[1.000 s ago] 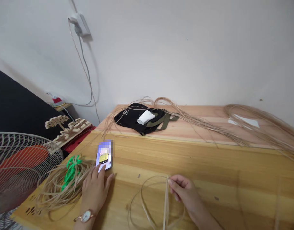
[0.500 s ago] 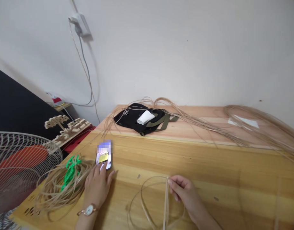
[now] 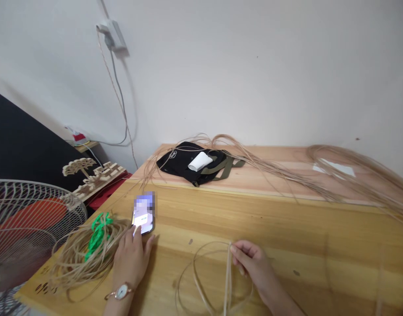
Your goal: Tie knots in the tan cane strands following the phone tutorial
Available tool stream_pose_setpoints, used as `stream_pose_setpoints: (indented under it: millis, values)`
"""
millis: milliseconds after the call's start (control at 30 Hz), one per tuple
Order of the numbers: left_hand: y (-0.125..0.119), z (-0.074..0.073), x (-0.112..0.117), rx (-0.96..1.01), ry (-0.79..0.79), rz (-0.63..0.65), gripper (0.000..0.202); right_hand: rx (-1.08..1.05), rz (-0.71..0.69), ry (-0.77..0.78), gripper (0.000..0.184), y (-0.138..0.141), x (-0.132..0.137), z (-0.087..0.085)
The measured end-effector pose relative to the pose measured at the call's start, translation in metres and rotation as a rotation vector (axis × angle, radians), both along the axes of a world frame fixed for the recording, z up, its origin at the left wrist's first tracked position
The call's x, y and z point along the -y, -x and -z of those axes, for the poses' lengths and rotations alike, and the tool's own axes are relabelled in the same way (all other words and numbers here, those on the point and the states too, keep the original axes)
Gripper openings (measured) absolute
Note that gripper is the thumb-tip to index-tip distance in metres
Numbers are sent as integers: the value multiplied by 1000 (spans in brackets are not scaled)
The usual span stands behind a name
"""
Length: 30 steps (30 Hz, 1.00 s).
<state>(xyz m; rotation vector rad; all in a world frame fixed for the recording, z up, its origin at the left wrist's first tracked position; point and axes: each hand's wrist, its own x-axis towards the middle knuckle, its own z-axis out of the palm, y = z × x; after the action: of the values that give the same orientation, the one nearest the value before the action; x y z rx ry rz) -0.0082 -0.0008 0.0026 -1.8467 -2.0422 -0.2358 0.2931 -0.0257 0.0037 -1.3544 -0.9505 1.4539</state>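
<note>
My left hand (image 3: 132,256), with a watch on its wrist, lies with fingers spread at the lower edge of a smartphone (image 3: 144,213). Its fingertips reach the lit screen, which is partly blurred. Beside that hand sits a coil of pale rattan strands (image 3: 79,259) with a green tie (image 3: 98,235) around it. My right hand (image 3: 250,261) pinches a few looped rattan strands (image 3: 228,276) between thumb and fingers, just above the table. The loops hang toward me and run out of the bottom of the view.
A wooden table (image 3: 287,228) fills the foreground. Farther back lie a black bag (image 3: 178,162) with a white paper roll (image 3: 200,161), and long rattan bundles (image 3: 270,169). At the left stand a fan (image 3: 26,228) and a wooden model (image 3: 96,177).
The phone's screen content has changed from a yellow panel to a white one. My left fingers have drawn back slightly toward the phone's lower left edge. The right hand stays put.
</note>
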Motion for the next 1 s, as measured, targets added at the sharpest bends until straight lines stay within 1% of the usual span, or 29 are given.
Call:
stream_pose_setpoints:
  millis: [100, 267, 433, 567, 667, 733, 867, 1000]
  values:
    - [0, -3, 2, 18, 12, 5, 48, 12, -9, 10, 35, 0, 0, 0]
    - [-2, -7, 4, 16, -14, 26, 46, 8, -14, -5, 35, 0, 0, -1]
    - [-6, -11, 10, 4, -9, 36, 41, 11, 12, -6, 36, 1, 0, -3]
    - [-5, -11, 14, -14, -5, 41, 42, 10, -18, -9, 36, -1, -1, -1]
    - [-3, -10, 12, -5, 11, 40, 44, 2, -32, 10, 36, -1, -1, 1]
    - [-3, -9, 9, 7, 30, 32, 45, 7, -15, 5, 37, -1, -1, 0]
    - [-3, -10, 4, 29, 83, 14, 42, 10, 16, -12, 36, 1, 0, -3]
    - [-5, -12, 2, 32, 104, 15, 40, 15, 19, -5, 35, 1, 1, -5]
